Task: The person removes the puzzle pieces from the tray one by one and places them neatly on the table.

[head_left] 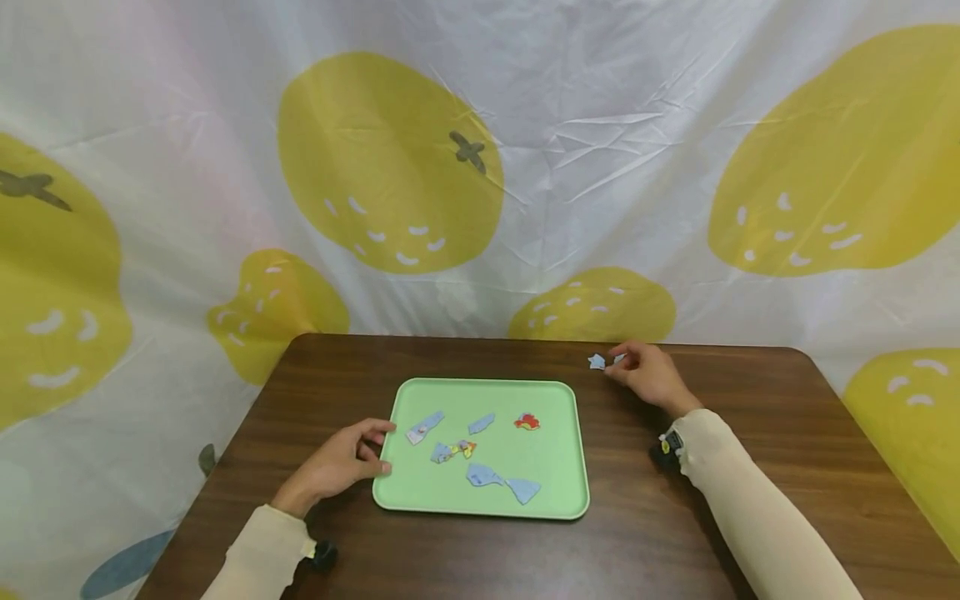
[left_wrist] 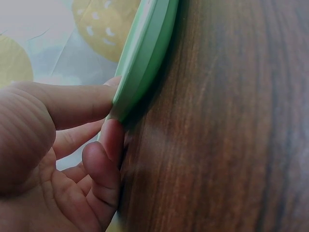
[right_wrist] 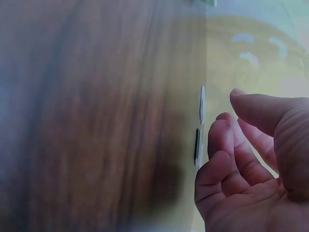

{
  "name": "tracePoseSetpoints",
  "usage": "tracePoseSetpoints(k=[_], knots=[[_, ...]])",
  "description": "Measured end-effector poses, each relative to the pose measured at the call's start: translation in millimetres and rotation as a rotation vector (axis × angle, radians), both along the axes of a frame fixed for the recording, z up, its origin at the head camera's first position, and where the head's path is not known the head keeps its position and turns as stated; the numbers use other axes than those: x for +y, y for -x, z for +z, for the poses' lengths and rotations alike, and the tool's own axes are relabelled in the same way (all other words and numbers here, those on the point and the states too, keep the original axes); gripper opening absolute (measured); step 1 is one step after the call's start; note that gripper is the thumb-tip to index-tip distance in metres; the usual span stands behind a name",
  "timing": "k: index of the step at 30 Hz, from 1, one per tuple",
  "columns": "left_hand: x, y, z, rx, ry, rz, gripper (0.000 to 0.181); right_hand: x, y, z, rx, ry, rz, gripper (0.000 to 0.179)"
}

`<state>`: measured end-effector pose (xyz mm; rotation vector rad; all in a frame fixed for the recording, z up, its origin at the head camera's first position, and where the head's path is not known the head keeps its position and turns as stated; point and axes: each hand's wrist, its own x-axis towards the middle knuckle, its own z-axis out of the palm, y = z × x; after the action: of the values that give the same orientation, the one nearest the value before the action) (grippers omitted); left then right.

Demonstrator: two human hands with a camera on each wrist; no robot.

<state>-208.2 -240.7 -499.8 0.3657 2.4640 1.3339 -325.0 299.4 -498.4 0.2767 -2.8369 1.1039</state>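
A light green tray (head_left: pixel 487 506) lies on the table, with several flat, irregular pale-blue pieces (head_left: pixel 523 490) on it. Among them are a red piece (head_left: pixel 527 422) and a yellow-and-orange piece (head_left: pixel 467 450). My left hand (head_left: pixel 341 458) holds the tray's left edge, thumb and fingers at the rim (left_wrist: pixel 140 63). Far to the right of the tray, my right hand (head_left: pixel 651 377) hovers over small pale pieces (head_left: pixel 596 362), partly hiding one. In the right wrist view the thumb and fingers (right_wrist: pixel 256 108) stand apart with nothing between them, beside thin pieces (right_wrist: pixel 202 106) seen edge-on.
The dark wooden table (head_left: pixel 622 533) has rounded far corners. Behind it hangs a white curtain (head_left: pixel 600 167) printed with large yellow fruit, close to the table's back edge.
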Motion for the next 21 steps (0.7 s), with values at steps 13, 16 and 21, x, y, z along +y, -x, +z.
tracePoseSetpoints(k=[13, 16, 21], knots=[[2.5, -1.8, 2.9, 0.000, -0.017, 0.002, 0.062, -25.6, -15.9, 9.9, 0.024, 0.042, 0.090, 0.032], [2.4, -1.3, 2.8, -0.002, -0.017, 0.014, 0.062, -34.0, -19.5, 11.4, 0.014, 0.059, 0.122, 0.032], [2.3, -0.7, 1.3, 0.000, -0.008, 0.018, 0.062, -48.1, -26.6, 11.8, 0.016, 0.064, 0.176, 0.031]])
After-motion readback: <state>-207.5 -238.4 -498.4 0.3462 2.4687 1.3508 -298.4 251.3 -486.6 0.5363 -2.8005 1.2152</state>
